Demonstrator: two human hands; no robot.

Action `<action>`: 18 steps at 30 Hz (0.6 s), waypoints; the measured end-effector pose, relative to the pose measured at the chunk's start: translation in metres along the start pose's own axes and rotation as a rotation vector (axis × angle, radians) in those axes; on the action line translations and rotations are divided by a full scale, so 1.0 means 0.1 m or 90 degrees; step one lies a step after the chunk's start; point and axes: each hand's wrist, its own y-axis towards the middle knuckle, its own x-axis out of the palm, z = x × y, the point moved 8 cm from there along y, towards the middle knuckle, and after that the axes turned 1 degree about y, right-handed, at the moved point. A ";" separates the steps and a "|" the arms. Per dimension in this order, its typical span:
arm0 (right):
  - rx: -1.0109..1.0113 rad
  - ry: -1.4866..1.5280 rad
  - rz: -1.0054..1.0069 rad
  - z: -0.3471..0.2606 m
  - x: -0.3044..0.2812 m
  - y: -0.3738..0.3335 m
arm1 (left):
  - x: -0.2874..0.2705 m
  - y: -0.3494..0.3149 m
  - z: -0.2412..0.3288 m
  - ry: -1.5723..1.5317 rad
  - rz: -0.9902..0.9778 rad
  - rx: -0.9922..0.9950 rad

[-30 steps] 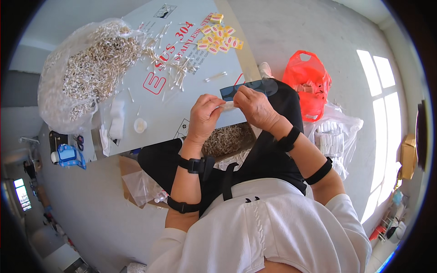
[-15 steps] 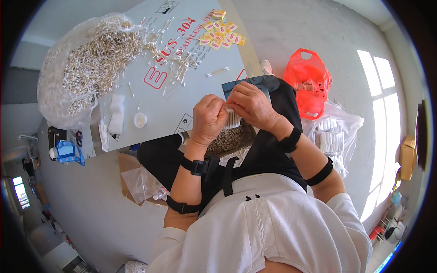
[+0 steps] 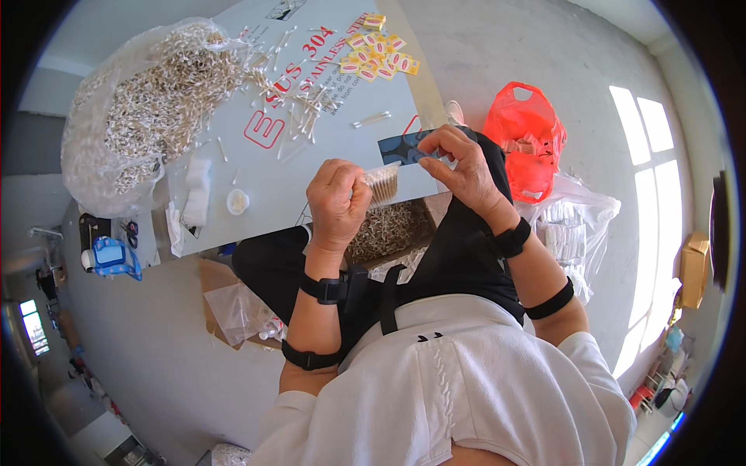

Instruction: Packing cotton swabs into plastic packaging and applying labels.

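My left hand [image 3: 339,202] is closed around a bundle of cotton swabs [image 3: 383,184], their tips pointing right. Beside it, my right hand [image 3: 464,165] pinches a small dark blue patterned pouch [image 3: 402,147] at its right end, close above the swab tips. Both hands are raised over my lap, at the near edge of the white board [image 3: 326,159]. Loose swabs [image 3: 305,107] lie scattered on that board.
A big clear bag of swabs [image 3: 148,109] fills the board's left end. Yellow packets [image 3: 378,56] lie at its far edge, a small white cup [image 3: 238,202] near its left. A box of swabs [image 3: 388,230] rests below my hands. An orange bag [image 3: 525,140] stands right.
The pouch was held flat between both hands; now the left hand grips a swab bundle and the right hand alone holds the pouch. The view has shifted slightly.
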 end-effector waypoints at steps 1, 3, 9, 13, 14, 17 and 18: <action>0.068 0.043 0.019 0.03 -0.03 -0.01 | -0.02 0.01 0.02 0.010 -0.007 0.013; 0.056 0.072 -0.003 -0.02 0.10 -0.03 | -0.02 0.03 0.09 0.018 -0.016 0.028; 0.081 0.194 -0.007 -0.02 0.25 -0.06 | -0.03 0.01 0.17 0.034 -0.008 0.048; 0.014 0.137 0.029 -0.07 0.23 -0.04 | 0.01 0.03 0.20 0.035 -0.026 0.073; 0.016 0.145 0.046 -0.06 0.22 -0.05 | 0.04 0.05 0.22 0.019 -0.040 0.076; 0.002 0.123 0.040 -0.09 0.25 -0.06 | 0.11 0.07 0.32 0.066 -0.050 0.123; 0.002 0.124 0.039 -0.11 0.26 -0.06 | 0.11 0.09 0.33 0.066 -0.050 0.122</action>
